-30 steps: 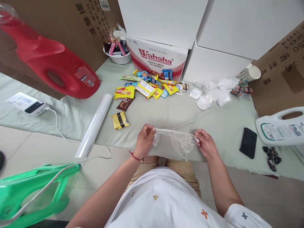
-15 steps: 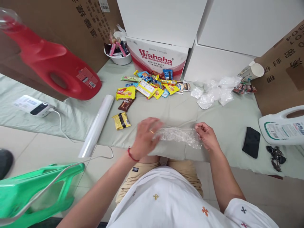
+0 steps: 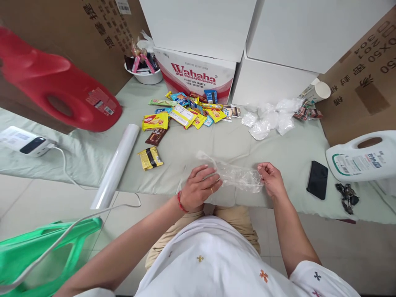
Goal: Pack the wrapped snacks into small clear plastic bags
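A sheet of clear plastic wrap (image 3: pixel 239 175) lies stretched between my two hands near the front edge of the cloth-covered table. My right hand (image 3: pixel 270 178) pinches its right end between thumb and fingers. At the left end my left hand (image 3: pixel 199 187) is open, fingers extended over the edge of the film; a ring and a red bracelet show on it. Beyond the left hand, to the left, sits a yellow and black snack packet (image 3: pixel 150 158). A brown cocoa packet (image 3: pixel 156 136) lies behind that, next to a heap of snack packets (image 3: pixel 185 115).
Clear plastic bundles (image 3: pixel 269 119) lie at the back right. A roll of film (image 3: pixel 116 167) and a red jug (image 3: pixel 62 88) stand left. On the right are a phone (image 3: pixel 317 180), keys (image 3: pixel 347 197) and a white jug (image 3: pixel 365 159). A Wahaha box (image 3: pixel 194 78) is behind.
My left hand has settled at the left end of the plastic, whose left edge now rises and spreads further back. My right hand keeps its pinch. The view has shifted slightly.
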Tool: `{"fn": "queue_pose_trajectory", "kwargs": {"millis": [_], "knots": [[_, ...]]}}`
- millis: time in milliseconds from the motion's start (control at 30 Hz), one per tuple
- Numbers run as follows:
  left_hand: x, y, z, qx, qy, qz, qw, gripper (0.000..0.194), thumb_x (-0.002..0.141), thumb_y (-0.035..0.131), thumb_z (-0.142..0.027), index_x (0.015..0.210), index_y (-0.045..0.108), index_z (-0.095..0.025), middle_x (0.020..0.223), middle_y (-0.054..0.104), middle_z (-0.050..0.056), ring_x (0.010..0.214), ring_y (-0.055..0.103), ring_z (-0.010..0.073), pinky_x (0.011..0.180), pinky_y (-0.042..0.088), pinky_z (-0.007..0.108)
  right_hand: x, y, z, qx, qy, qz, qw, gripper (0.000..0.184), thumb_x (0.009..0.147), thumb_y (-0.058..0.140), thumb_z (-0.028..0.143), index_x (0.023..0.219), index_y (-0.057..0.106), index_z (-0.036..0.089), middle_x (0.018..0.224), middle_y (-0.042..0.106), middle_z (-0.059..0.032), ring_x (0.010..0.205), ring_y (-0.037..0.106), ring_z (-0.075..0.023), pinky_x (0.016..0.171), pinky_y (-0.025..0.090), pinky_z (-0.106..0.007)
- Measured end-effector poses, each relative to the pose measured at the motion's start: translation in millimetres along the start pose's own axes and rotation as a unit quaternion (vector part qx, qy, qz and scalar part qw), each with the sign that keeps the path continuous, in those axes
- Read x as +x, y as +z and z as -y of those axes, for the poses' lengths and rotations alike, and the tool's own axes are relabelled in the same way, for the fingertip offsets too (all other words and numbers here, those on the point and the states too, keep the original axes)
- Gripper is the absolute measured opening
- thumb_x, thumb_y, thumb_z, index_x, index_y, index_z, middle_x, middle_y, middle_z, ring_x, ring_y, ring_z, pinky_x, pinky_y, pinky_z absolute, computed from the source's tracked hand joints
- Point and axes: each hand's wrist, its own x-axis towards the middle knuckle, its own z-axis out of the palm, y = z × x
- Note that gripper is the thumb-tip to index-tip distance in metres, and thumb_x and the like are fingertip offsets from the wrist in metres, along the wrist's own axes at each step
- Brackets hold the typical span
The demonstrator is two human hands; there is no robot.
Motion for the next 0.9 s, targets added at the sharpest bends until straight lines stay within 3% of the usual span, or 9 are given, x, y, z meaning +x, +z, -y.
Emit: {"fn": "queue_pose_trajectory", "kwargs": {"millis": [100, 200, 267, 367, 567, 667, 733, 800, 900], "knots": [[-27.5, -16.8, -5.9, -0.011, 0.002, 0.030, 0.999, 0.031, 0.100, 0.056, -0.016, 0.126, 0.068, -0.029, 0.102, 0.080, -0.001, 0.119, 0.067, 0.0164, 0.120, 0.040, 0.041, -6.9, -10.6, -10.6, -0.033, 0.012, 0.001, 0.999, 0.036, 0.073, 0.075, 0.053, 0.085, 0.063, 0.022, 0.065, 0.047, 0.0053, 0.053, 0.036, -0.0099, 0.046, 0.028, -0.024], [-51.6, -21.0, -5.8, -0.025, -0.012, 0.080, 0.996, 0.033, 0.101, 0.057, -0.016, 0.128, 0.067, -0.031, 0.106, 0.080, -0.002, 0.120, 0.067, 0.0150, 0.123, 0.038, 0.039, -14.2, -21.3, -14.9, -0.140, 0.000, 0.074, 0.987, 0.036, 0.081, 0.067, 0.057, 0.086, 0.065, 0.021, 0.065, 0.051, 0.0030, 0.055, 0.041, -0.0127, 0.050, 0.034, -0.026], [-61.5, -19.1, -4.9, -0.025, -0.015, 0.104, 0.994, 0.031, 0.101, 0.056, -0.017, 0.126, 0.069, -0.030, 0.112, 0.080, -0.001, 0.123, 0.066, 0.0166, 0.125, 0.035, 0.041, -17.4, -25.1, -11.0, -0.242, -0.060, 0.115, 0.962, 0.037, 0.087, 0.061, 0.057, 0.088, 0.069, 0.020, 0.074, 0.060, -0.0024, 0.065, 0.052, -0.0167, 0.059, 0.043, -0.030], [-66.8, -13.6, -6.2, -0.013, -0.008, 0.118, 0.993, 0.025, 0.101, 0.056, -0.018, 0.120, 0.071, -0.026, 0.121, 0.078, 0.000, 0.128, 0.064, 0.0191, 0.126, 0.033, 0.045, -20.0, -17.8, 6.7, -0.343, -0.178, 0.107, 0.916, 0.040, 0.095, 0.055, 0.056, 0.101, 0.073, 0.021, 0.101, 0.068, -0.0106, 0.091, 0.061, -0.0248, 0.078, 0.051, -0.038], [-64.5, -7.1, -14.2, 0.013, 0.006, 0.123, 0.992, 0.023, 0.100, 0.059, -0.017, 0.118, 0.071, -0.025, 0.124, 0.077, 0.000, 0.133, 0.060, 0.0190, 0.128, 0.030, 0.046, -23.8, 43.3, 55.4, -0.381, -0.374, 0.188, 0.824, 0.046, 0.098, 0.059, 0.054, 0.133, 0.065, 0.024, 0.130, 0.064, -0.0126, 0.132, 0.047, -0.0321, 0.112, 0.042, -0.050], [-61.9, -7.2, -17.2, 0.029, 0.022, 0.113, 0.993, 0.022, 0.100, 0.057, -0.017, 0.116, 0.070, -0.025, 0.122, 0.077, -0.002, 0.131, 0.061, 0.0178, 0.129, 0.028, 0.045, -20.9, 80.1, 64.5, -0.440, -0.377, 0.255, 0.774, 0.055, 0.093, 0.068, 0.053, 0.138, 0.062, 0.022, 0.135, 0.062, -0.0156, 0.136, 0.044, -0.0346, 0.112, 0.041, -0.051], [-60.4, -8.4, -18.8, 0.032, 0.032, 0.108, 0.993, 0.022, 0.101, 0.055, -0.016, 0.115, 0.070, -0.024, 0.121, 0.078, -0.003, 0.127, 0.063, 0.0177, 0.129, 0.027, 0.044, -14.6, 100.9, 63.2, -0.471, -0.335, 0.331, 0.746, 0.041, 0.092, 0.071, 0.044, 0.125, 0.071, 0.020, 0.119, 0.069, -0.0157, 0.123, 0.055, -0.0335, 0.102, 0.046, -0.047], [-60.9, -10.4, -19.6, 0.031, 0.034, 0.110, 0.993, 0.023, 0.102, 0.052, -0.017, 0.115, 0.069, -0.024, 0.120, 0.078, -0.002, 0.125, 0.064, 0.0175, 0.129, 0.028, 0.044, -4.9, 113.2, 59.0, -0.442, -0.276, 0.389, 0.760, 0.019, 0.095, 0.065, 0.032, 0.102, 0.076, 0.019, 0.097, 0.072, -0.0114, 0.100, 0.063, -0.0268, 0.088, 0.049, -0.039], [-67.2, -15.0, -18.1, 0.019, 0.025, 0.107, 0.994, 0.025, 0.103, 0.049, -0.017, 0.118, 0.069, -0.023, 0.120, 0.078, -0.001, 0.124, 0.063, 0.0177, 0.127, 0.031, 0.043, 11.1, 109.2, 52.1, -0.309, -0.210, 0.371, 0.850, 0.023, 0.096, 0.058, 0.034, 0.088, 0.074, 0.018, 0.086, 0.070, -0.0054, 0.077, 0.062, -0.0176, 0.072, 0.047, -0.029]]}}
